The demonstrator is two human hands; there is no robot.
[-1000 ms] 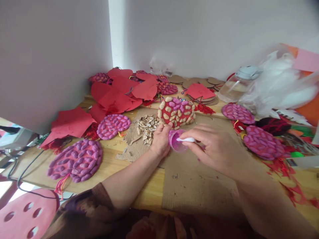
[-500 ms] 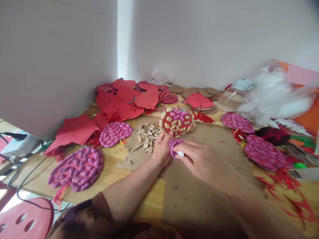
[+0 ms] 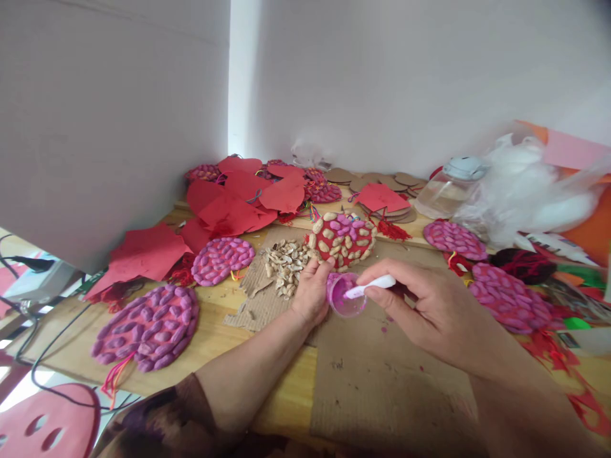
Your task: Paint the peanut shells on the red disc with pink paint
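My left hand [image 3: 312,291] grips a small clear cup of pink paint [image 3: 344,298] resting on a cardboard sheet [image 3: 382,362]. My right hand [image 3: 432,312] pinches a white brush handle [image 3: 370,286] whose tip dips into the cup. Just behind the cup lies a red disc covered with peanut shells [image 3: 342,238], some shells painted pink and some plain. A heap of loose peanut shells [image 3: 286,259] sits left of it.
Finished pink shell discs lie at the left [image 3: 146,326], centre left [image 3: 222,259] and right [image 3: 510,299]. Red paper cut-outs [image 3: 229,207] crowd the back left. A clear jar [image 3: 446,187] and white plastic bags [image 3: 534,191] stand back right. Cables hang off the left table edge.
The right hand has drawn back to the right, bringing the white handle out into view over the cup. The left hand stays on the cup. The view has tilted slightly.
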